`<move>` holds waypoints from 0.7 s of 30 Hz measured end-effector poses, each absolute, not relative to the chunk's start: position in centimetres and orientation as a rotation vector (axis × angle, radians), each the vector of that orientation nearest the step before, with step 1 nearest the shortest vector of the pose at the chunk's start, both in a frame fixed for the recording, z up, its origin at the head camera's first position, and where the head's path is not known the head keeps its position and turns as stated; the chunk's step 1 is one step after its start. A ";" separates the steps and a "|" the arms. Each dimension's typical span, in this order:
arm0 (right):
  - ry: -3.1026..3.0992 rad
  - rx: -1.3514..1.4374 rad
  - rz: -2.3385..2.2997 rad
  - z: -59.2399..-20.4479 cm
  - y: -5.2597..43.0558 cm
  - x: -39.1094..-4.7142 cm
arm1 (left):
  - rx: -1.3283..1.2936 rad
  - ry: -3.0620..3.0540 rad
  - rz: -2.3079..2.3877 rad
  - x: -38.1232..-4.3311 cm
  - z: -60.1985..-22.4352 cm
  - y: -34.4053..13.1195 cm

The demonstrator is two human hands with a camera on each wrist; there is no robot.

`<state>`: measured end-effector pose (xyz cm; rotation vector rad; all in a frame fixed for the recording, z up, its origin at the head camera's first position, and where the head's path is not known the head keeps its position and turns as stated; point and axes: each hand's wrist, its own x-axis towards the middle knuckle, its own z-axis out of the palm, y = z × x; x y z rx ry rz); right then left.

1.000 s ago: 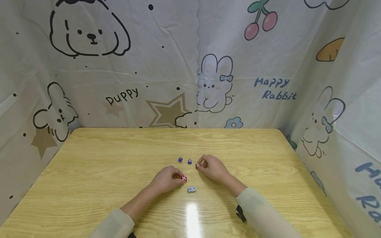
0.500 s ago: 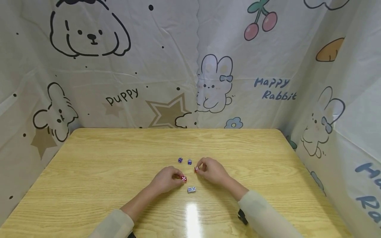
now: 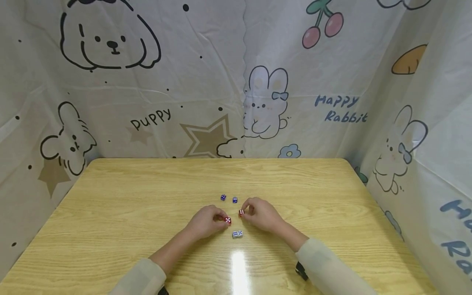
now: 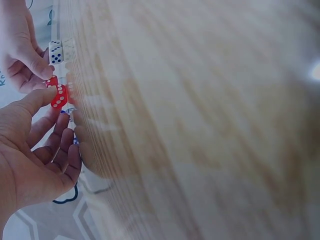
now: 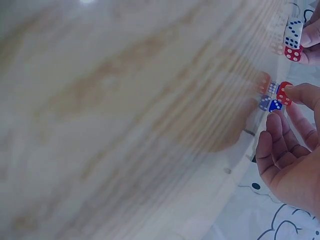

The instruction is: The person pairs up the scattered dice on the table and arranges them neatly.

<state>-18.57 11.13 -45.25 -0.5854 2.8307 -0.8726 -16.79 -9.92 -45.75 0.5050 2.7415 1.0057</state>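
Between thumb and finger, my left hand [image 3: 207,222] pinches a red die [image 3: 228,221] with white pips, low at the tabletop. My right hand [image 3: 262,214] pinches a second red die [image 3: 241,213], a short way behind and to the right of the first. In the left wrist view, the left hand's red die [image 4: 59,96] partly covers the other one. Two blue dice stand behind them, a left one [image 3: 223,197] and a right one [image 3: 234,200], with a small gap between. Two white dice [image 3: 237,234] sit side by side in front of the hands.
The wooden table [image 3: 147,184] extends around the dice on all sides. A printed curtain [image 3: 206,82] hangs along its back and sides. Light glares off the tabletop in front of the white dice.
My right hand has moved toward me and slightly left, bringing its red die closer to the other red die. The left hand has stayed in place, and the blue and white dice lie where they were.
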 end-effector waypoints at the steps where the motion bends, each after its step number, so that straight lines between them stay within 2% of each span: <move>1: 2.831 -0.590 -0.872 -45.2 11.1 -18.5 | 0.506 2.740 1.009 -16.8 -45.8 -9.9; 21: 2.781 -0.677 -0.898 -45.1 10.3 -17.7 | 0.493 2.712 1.024 -16.9 -45.6 -9.9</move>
